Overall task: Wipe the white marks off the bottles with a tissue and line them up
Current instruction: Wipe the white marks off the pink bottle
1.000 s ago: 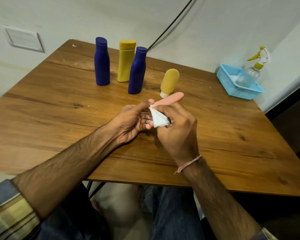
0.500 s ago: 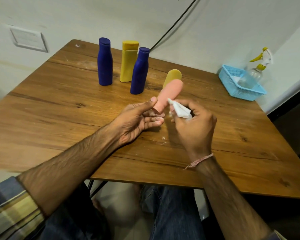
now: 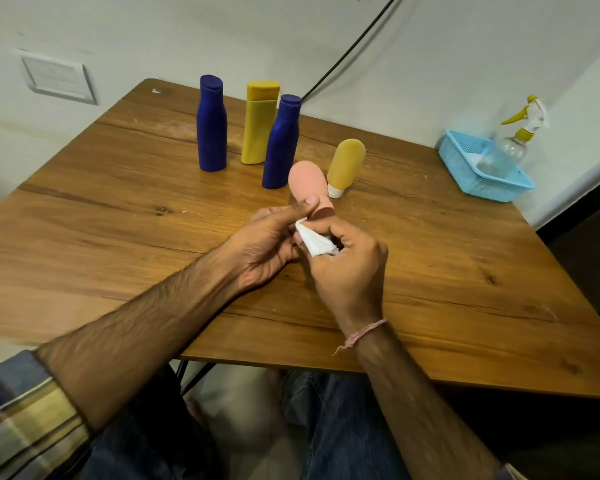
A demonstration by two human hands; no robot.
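Wooden table (image 3: 118, 209) against pale wall (image 3: 153, 32), bottles (image 3: 211, 126) standing.

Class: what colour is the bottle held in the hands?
The bottle is pale pink, clearest in the head view.

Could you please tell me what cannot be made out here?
Head view:
The pink bottle: lower end hidden by the left hand and right hand, so any white marks are unseen.
The tissue: partly covered by the right hand.
The spray bottle in the blue basket: too small to tell its fill level.
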